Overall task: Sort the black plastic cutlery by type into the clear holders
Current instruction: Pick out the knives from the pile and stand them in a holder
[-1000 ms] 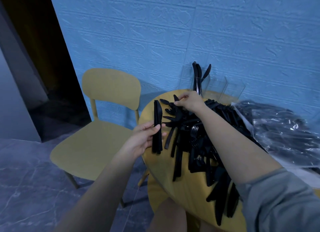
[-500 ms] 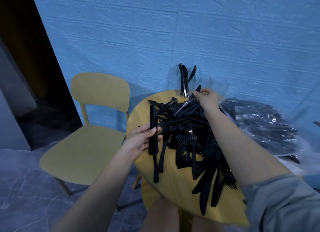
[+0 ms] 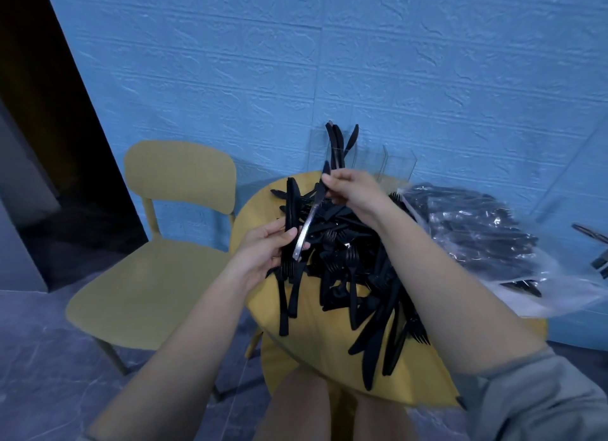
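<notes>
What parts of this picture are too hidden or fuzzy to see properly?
All in the head view:
- Clear holders: their bases are hidden behind the right hand and the cutlery pile.
- Plastic bag: motion blur and glare hide which cutlery types are inside.
- Bundle in the left hand: pieces overlap, so their count is unclear.
- Object at the right edge: cut off and blurred, unidentifiable.
</notes>
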Tool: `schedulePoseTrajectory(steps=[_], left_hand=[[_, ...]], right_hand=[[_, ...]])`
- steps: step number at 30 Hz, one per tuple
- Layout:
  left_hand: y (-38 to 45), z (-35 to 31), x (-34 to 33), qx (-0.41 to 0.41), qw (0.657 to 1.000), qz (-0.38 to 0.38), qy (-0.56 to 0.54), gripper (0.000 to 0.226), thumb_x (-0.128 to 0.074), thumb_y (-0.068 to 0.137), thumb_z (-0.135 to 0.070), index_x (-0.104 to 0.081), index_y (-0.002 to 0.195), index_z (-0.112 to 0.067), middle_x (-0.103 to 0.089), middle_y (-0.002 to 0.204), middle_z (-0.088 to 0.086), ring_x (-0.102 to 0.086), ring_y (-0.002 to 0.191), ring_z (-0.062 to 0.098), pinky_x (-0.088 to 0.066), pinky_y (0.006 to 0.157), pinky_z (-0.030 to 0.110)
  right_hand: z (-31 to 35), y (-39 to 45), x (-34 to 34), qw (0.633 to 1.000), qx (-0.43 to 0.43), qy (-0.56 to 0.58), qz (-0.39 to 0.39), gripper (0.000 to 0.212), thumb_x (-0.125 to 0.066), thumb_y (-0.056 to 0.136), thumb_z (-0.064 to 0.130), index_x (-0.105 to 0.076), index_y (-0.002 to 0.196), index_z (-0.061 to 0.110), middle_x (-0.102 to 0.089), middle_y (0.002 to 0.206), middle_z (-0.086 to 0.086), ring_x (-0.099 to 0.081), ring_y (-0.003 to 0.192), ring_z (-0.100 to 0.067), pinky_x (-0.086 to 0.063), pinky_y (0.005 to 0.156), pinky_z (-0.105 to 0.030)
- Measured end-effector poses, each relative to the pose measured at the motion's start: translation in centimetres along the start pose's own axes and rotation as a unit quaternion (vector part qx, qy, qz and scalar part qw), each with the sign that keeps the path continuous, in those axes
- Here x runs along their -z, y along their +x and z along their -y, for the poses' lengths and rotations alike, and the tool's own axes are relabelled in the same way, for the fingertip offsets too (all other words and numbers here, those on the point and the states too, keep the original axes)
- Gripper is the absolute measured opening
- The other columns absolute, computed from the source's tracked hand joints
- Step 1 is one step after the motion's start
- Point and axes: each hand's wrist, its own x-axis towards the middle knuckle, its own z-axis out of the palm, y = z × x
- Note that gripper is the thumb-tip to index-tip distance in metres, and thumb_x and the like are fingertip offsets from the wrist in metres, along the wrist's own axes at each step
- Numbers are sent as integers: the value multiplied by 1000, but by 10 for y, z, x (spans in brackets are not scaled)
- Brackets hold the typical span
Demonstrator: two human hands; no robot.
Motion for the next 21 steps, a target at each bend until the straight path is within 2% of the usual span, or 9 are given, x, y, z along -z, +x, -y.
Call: schedulePoseTrajectory(steps=[4,8,11,15,18,21], left_hand=[[-10,0,-3,-4,999,33,-33,31,-52,93,-5,-58,122,-12,-73,103,-1,-71,82,16,-57,61,27],[-16,0,4,-1,997,43,-57,31,-50,94,-6,-58,124,-12,-72,103,-2,-71,79,12,-58,60,25],[-18,-2,9,-3,998,40,-53,29,-51,94,-6,-58,122,-13,-73,101,-3,-71,78,11,-58,61,26],[-22,-4,21,-8,998,-11,-55,23,-54,93,-6,-61,113,-14,-74,91,-5,-71,73,11,-58,62,25],[-24,-3,37,-4,996,-52,-66,22,-55,92,-5,-62,111,-13,-74,90,-4,-72,76,12,-56,58,23],[-25,-4,50,5,995,-73,-68,23,-54,92,-5,-60,114,-11,-74,89,-5,-72,76,11,-57,59,22]], right_hand=[[-4,-4,-20,1000,11,2,22,9,-60,92,17,-64,85,14,-63,73,2,-57,63,-5,-44,60,-17],[-4,-9,-33,997,26,-68,23,12,-62,92,21,-60,86,10,-60,75,-3,-54,63,-7,-42,57,-12],[-5,-7,-48,986,39,-162,27,19,-63,90,30,-59,91,12,-57,78,-1,-53,73,-12,-41,70,-23],[-7,-3,-56,972,60,-225,7,21,-63,90,35,-62,93,14,-61,78,2,-56,73,-11,-44,71,-26],[-22,2,-43,934,58,-353,-6,17,-63,91,26,-70,100,14,-66,99,-2,-58,92,-17,-47,82,-30],[-41,7,-38,891,41,-450,41,23,-63,91,25,-70,111,16,-66,114,-4,-58,106,-20,-47,94,-36]])
